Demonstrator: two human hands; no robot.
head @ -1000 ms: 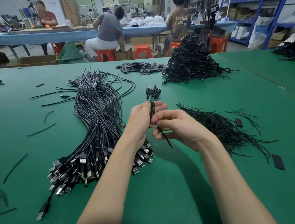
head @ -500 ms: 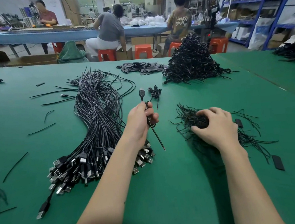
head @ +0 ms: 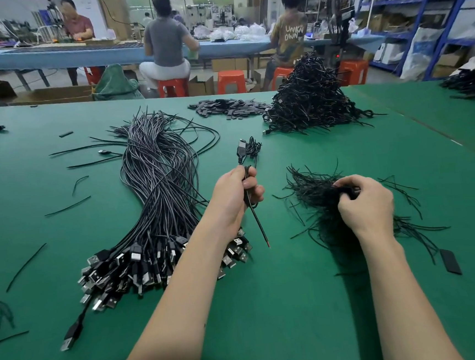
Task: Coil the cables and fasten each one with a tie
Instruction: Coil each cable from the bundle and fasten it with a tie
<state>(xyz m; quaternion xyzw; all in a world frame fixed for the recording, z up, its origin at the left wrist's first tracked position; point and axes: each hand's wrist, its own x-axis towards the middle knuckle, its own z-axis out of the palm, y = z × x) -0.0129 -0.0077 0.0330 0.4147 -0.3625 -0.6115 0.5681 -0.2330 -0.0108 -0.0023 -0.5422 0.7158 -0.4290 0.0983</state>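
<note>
Coiled cable held ready, tie being fished out.

Left hand [head: 239, 192] raised over mid-worktop, fingers [head: 252, 182] curled tight round a coiled USB cable [head: 246, 161], plug poking up, bare tail hanging below the fist. Right hand [head: 364, 203] down on the loose pile of black twist ties [head: 318, 201] toward the right edge, fingertips pinching into the tangle; whether on one tie or several, impossible to tell. Risk here: snagging a clump instead of a single tie, or the coil springing loose if the left grip slackens. Uncoiled cable bundle [head: 157, 192] lying left of centre; finished heap [head: 312, 98] near the far edge. No containers on the green worktop [head: 270, 306], everything loose.
</note>
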